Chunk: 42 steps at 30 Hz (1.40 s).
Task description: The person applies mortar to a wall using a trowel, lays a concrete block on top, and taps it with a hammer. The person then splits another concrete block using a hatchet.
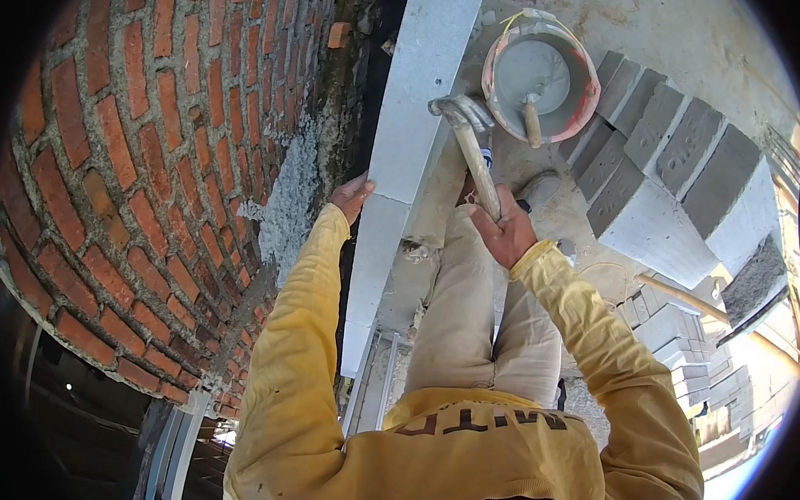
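Note:
My right hand is wrapped round the wooden handle of a claw hammer. The hammer's metal head is raised over my legs, close to the bucket. My left hand rests against the left edge of a long pale grey block, with its fingertips on the edge beside a joint. Its fingers look loosely extended, though some are hidden. Below that joint, another pale block continues the row toward me.
A brick wall with rough mortar rises on the left. A bucket of grey mix holds a wooden-handled tool. Grey blocks are stacked at right, near a long wooden handle. More small blocks lie farther down.

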Tool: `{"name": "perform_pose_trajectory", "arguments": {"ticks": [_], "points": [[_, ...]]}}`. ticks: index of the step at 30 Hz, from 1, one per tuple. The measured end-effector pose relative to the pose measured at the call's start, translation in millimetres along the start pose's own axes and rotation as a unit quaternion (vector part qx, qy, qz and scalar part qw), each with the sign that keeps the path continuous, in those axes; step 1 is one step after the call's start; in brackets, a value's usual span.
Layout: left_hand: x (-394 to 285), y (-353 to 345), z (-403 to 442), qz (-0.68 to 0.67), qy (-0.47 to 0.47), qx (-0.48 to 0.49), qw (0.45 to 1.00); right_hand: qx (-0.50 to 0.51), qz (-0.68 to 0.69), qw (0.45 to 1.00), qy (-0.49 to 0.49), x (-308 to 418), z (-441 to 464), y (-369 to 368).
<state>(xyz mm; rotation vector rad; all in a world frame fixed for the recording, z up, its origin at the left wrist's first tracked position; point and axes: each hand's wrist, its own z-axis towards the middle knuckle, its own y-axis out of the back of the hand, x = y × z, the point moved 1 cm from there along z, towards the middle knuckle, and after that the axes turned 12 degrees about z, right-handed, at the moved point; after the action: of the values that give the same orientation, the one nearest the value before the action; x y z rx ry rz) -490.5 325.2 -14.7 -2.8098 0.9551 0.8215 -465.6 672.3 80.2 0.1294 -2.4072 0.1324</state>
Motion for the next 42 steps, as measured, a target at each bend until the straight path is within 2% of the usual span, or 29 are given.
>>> {"name": "perform_pose_trajectory", "arguments": {"ticks": [2, 4, 7, 11, 14, 17, 20, 23, 26, 29, 32, 35, 38, 41, 42], "points": [[21.9, 1.5, 8.6, -0.036, 0.0, 0.009, 0.999, -0.055, 0.192, 0.974, -0.105, -0.7, -27.7, -23.7], [23.9, 2.6, 8.9, -0.045, 0.0, 0.01, 0.999, -0.092, 0.397, 0.867, -0.286, 6.7, -41.8, -45.2], [18.7, 1.4, 8.9, -0.064, -0.003, 0.014, 0.998, -0.097, 0.481, 0.756, -0.434, -18.6, -33.2, -62.0], [19.8, 2.9, 8.1, -0.038, 0.016, 0.0, 0.999, -0.127, 0.602, 0.646, -0.451, -31.5, -30.0, -95.3], [14.8, 2.7, 7.0, -0.019, -0.001, -0.001, 1.0, 0.023, 0.626, 0.636, -0.451, -43.6, -22.6, -104.6], [13.9, 1.6, 7.5, -0.014, -0.024, -0.001, 1.0, -0.024, 0.642, 0.621, -0.449, -44.1, -19.2, -108.9], [16.7, 2.4, 6.6, -0.021, -0.004, 0.008, 1.0, -0.013, 0.639, 0.632, -0.438, -48.3, -12.6, -115.7], [16.8, 0.8, 5.9, -0.023, -0.015, 0.0, 1.0, 0.043, 0.646, 0.618, -0.447, -63.6, -1.1, -99.1], [18.4, -2.2, 4.2, -0.004, -0.012, -0.027, 1.0, -0.055, 0.64, 0.621, -0.449, -59.6, 13.5, -95.1], [28.3, -9.9, 4.7, -0.041, -0.016, -0.062, 0.997, -0.062, 0.628, 0.63, -0.452, -87.1, 34.2, -96.5], [-8.6, -30.2, -5.5, 0.046, -0.025, -0.155, 0.987, -0.131, 0.659, 0.594, -0.443, -82.1, 44.9, -100.1], [-46.5, -61.9, -21.6, 0.324, -0.025, -0.216, 0.921, -0.162, 0.676, 0.59, -0.411, -89.1, 54.6, -113.1], [-57.6, -86.7, -22.6, 0.404, 0.01, -0.262, 0.876, -0.005, 0.648, 0.654, -0.391, -110.6, 59.4, -106.9], [-71.8, -101.2, -18.1, 0.399, 0.075, -0.294, 0.865, -0.049, 0.642, 0.657, -0.392, -112.4, 60.4, -105.2], [-74.5, -104.1, -16.7, 0.399, 0.094, -0.299, 0.862, -0.065, 0.655, 0.64, -0.397, -109.4, 61.5, -106.1]]}}
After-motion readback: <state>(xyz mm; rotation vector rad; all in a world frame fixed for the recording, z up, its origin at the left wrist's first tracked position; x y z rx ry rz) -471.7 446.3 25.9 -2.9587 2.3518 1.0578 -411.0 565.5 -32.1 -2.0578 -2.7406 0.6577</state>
